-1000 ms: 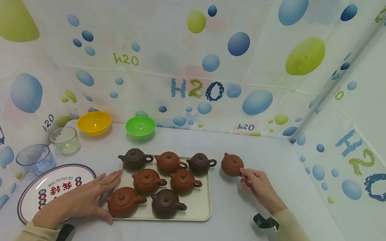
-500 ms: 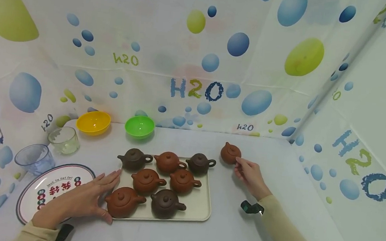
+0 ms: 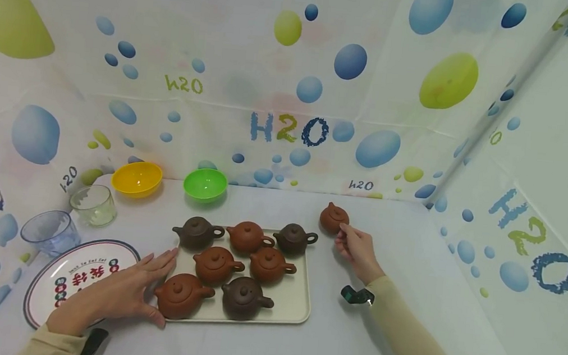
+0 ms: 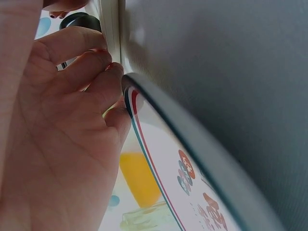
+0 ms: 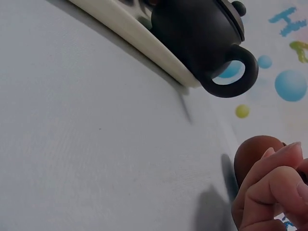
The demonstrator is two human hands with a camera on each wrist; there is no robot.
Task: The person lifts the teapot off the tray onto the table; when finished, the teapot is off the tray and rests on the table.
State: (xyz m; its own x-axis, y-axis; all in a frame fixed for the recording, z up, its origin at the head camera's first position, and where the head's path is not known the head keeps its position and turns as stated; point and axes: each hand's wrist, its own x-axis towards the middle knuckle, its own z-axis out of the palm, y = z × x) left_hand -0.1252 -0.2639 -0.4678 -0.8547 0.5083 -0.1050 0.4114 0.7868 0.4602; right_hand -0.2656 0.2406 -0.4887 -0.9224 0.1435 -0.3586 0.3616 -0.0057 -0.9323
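Observation:
By its handle, a small reddish-brown teapot (image 3: 333,218) is pinched in my right hand (image 3: 357,250), right of the tray's back corner. In the right wrist view its round body (image 5: 252,156) shows behind curled fingers. My left hand (image 3: 119,290) lies with spread, fairly straight fingers along the left edge of the cream tray (image 3: 290,308); its palm (image 4: 67,139) fills much of the left wrist view. Several teapots sit on the tray, among them a large reddish-brown one (image 3: 181,295) near the left thumb and a dark one (image 3: 295,239) at the back right.
Partly under the left forearm is an oval white plate (image 3: 47,281) with printed characters. Behind it stand a bluish glass (image 3: 51,233) and a greenish glass (image 3: 94,206). A yellow bowl (image 3: 137,180) and green bowl (image 3: 205,186) stand near the patterned backdrop (image 3: 240,44).
My right hand has moved the small teapot away from me and slightly left, toward the backdrop. The left hand stays at the tray's edge.

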